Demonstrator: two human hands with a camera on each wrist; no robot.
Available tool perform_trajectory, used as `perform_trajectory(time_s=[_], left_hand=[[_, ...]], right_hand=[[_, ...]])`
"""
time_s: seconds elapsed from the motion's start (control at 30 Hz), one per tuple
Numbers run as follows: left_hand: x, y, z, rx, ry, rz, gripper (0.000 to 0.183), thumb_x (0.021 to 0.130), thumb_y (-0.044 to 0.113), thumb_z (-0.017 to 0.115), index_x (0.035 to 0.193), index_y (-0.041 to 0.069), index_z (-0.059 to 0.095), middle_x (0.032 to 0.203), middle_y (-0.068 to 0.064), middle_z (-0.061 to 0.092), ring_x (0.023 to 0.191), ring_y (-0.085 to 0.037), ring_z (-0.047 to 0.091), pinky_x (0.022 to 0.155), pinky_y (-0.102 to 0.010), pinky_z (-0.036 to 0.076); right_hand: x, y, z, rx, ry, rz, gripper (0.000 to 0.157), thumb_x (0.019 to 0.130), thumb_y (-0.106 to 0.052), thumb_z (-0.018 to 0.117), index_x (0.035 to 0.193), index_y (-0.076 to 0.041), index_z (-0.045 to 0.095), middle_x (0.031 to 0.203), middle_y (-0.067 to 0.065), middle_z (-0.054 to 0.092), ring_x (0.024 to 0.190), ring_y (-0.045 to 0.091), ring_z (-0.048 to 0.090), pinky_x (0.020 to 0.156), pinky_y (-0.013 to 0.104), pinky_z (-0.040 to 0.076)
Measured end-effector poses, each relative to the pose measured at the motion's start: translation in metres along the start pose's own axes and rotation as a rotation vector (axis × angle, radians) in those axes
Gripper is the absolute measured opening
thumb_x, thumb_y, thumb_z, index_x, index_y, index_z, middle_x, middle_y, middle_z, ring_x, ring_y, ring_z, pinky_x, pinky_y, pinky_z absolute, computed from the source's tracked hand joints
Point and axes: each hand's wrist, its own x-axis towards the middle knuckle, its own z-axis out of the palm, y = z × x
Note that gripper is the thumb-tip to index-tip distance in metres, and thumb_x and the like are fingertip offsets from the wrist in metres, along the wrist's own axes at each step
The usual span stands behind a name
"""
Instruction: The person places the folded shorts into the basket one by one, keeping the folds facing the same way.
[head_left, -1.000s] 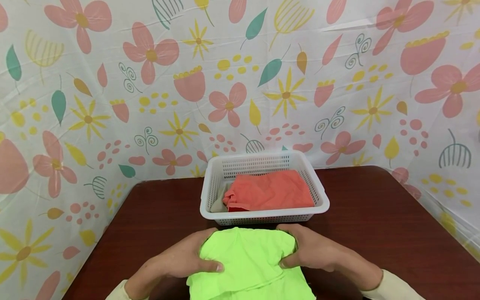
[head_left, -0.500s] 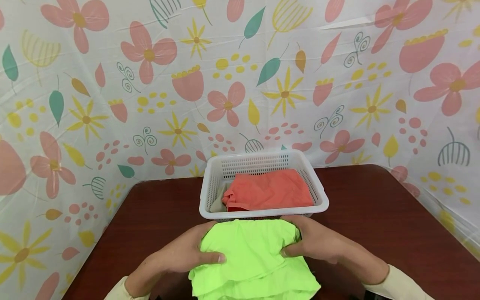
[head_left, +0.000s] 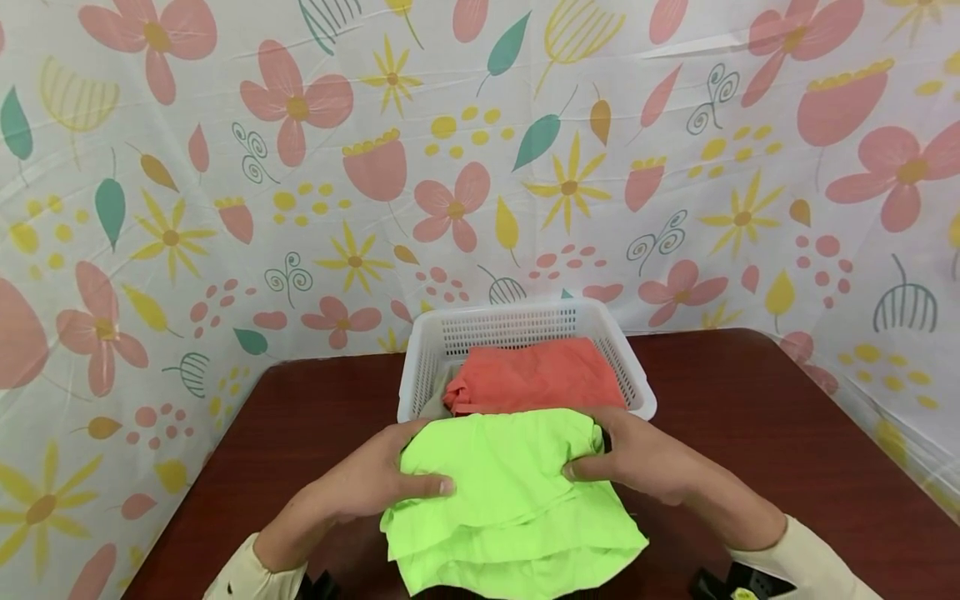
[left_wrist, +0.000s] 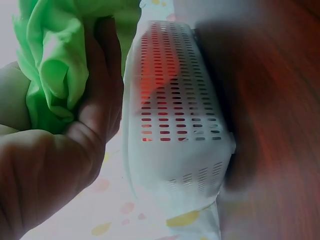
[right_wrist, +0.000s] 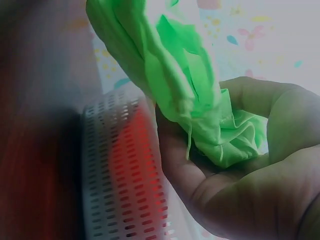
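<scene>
Between both hands a folded neon-green cloth (head_left: 510, 492) is held up off the table, its lower layers hanging loose toward me. My left hand (head_left: 375, 471) grips its left side, thumb on top and fingers beneath. On the opposite side my right hand (head_left: 645, 458) grips it the same way; the right wrist view shows the bunched folds of the green cloth (right_wrist: 195, 100) between thumb and fingers. Just beyond, a white plastic basket (head_left: 408, 375) holds a folded coral-red cloth (head_left: 536, 375). The green cloth covers part of the basket's near rim.
A greyish cloth (head_left: 438, 392) lies at the left inside the basket. The dark red-brown table (head_left: 315, 417) extends to both sides of it. Behind hangs a white flower-printed sheet (head_left: 480, 125). In the left wrist view the basket's slotted wall (left_wrist: 175, 90) is close to the left hand.
Both hands have raised the green cloth and carried it forward, so it now overlaps the basket's near rim. Its lower layers have dropped open a little. The basket has stayed in place.
</scene>
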Motion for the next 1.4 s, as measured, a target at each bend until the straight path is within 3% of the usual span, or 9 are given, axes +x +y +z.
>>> perform_trajectory(time_s=[0.17, 0.37, 0.6, 0.77, 1.13, 1.4], left_hand=[[0.006, 0.004, -0.005, -0.074, 0.04, -0.037, 0.056, 0.092, 0.019, 0.086, 0.14, 0.007, 0.058, 0.113, -0.014, 0.074, 0.096, -0.03, 0.076, 0.079, -0.042, 0.064], [0.014, 0.01, -0.012, -0.101, 0.073, -0.046, 0.057, 0.092, 0.018, 0.086, 0.138, 0.004, 0.058, 0.11, -0.017, 0.073, 0.09, -0.032, 0.078, 0.076, -0.046, 0.064], [0.021, 0.015, -0.017, -0.124, 0.124, -0.068, 0.057, 0.091, 0.02, 0.087, 0.136, 0.002, 0.058, 0.107, -0.018, 0.074, 0.084, -0.033, 0.079, 0.074, -0.047, 0.064], [0.028, 0.016, -0.023, -0.145, 0.144, -0.079, 0.059, 0.092, 0.022, 0.086, 0.139, 0.003, 0.055, 0.11, -0.018, 0.075, 0.086, -0.034, 0.079, 0.075, -0.048, 0.064], [0.045, 0.015, -0.031, -0.216, 0.218, -0.098, 0.059, 0.093, 0.023, 0.085, 0.136, 0.001, 0.051, 0.107, -0.02, 0.075, 0.08, -0.031, 0.079, 0.071, -0.046, 0.065], [0.052, 0.019, -0.036, -0.244, 0.25, -0.082, 0.059, 0.093, 0.024, 0.085, 0.137, 0.003, 0.051, 0.109, -0.018, 0.075, 0.082, -0.029, 0.079, 0.073, -0.046, 0.065]], right_hand=[[0.003, -0.004, -0.007, 0.051, 0.023, 0.037, 0.037, 0.097, -0.011, 0.076, 0.126, 0.004, 0.06, 0.113, 0.019, 0.072, 0.099, 0.029, 0.075, 0.082, 0.042, 0.064], [0.011, -0.005, -0.012, 0.142, 0.052, 0.054, 0.041, 0.098, -0.009, 0.074, 0.131, 0.008, 0.056, 0.116, 0.02, 0.07, 0.101, 0.028, 0.075, 0.083, 0.045, 0.064], [0.021, -0.006, -0.019, 0.238, 0.044, 0.047, 0.035, 0.1, -0.007, 0.071, 0.128, 0.01, 0.057, 0.115, 0.021, 0.073, 0.099, 0.032, 0.077, 0.083, 0.052, 0.063], [0.028, -0.007, -0.024, 0.248, 0.076, 0.067, 0.037, 0.102, -0.012, 0.071, 0.128, 0.009, 0.056, 0.113, 0.019, 0.074, 0.097, 0.03, 0.078, 0.082, 0.049, 0.064], [0.04, -0.009, -0.03, 0.433, 0.132, 0.109, 0.036, 0.108, -0.017, 0.063, 0.134, 0.005, 0.051, 0.11, 0.01, 0.077, 0.094, 0.025, 0.079, 0.082, 0.046, 0.064], [0.048, -0.014, -0.034, 0.479, 0.18, 0.115, 0.035, 0.11, -0.019, 0.061, 0.135, 0.003, 0.05, 0.109, 0.008, 0.076, 0.092, 0.023, 0.079, 0.08, 0.043, 0.064]])
